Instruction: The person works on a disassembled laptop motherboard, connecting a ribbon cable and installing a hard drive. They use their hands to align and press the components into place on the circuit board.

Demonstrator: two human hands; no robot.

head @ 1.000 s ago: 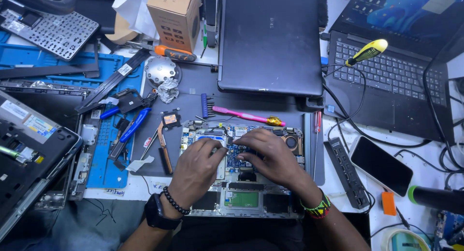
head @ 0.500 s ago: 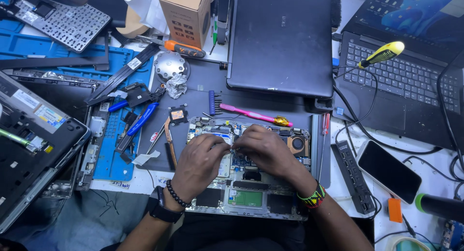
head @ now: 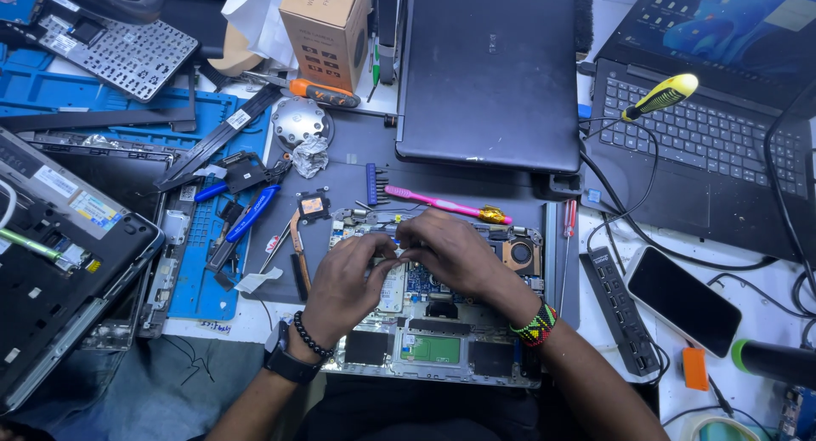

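Both hands meet over the opened silver laptop chassis with exposed green circuit boards (head: 442, 352), which lies on the grey worktop mat (head: 357, 165) directly in front of the person. The left hand (head: 344, 279), wearing a black bead bracelet and a black wristwatch, has its fingers curled nearly closed, the fingertips pinching at a small part just above the board. The right hand (head: 450, 250), with a multicoloured bead wristband, is likewise curled, its fingertips touching those of the left; what lies between them is too small to tell. Just beyond the hands lies a pink-handled brush with a gold tip (head: 442, 206). Left of the left hand sit blue-handled pliers (head: 251, 213).
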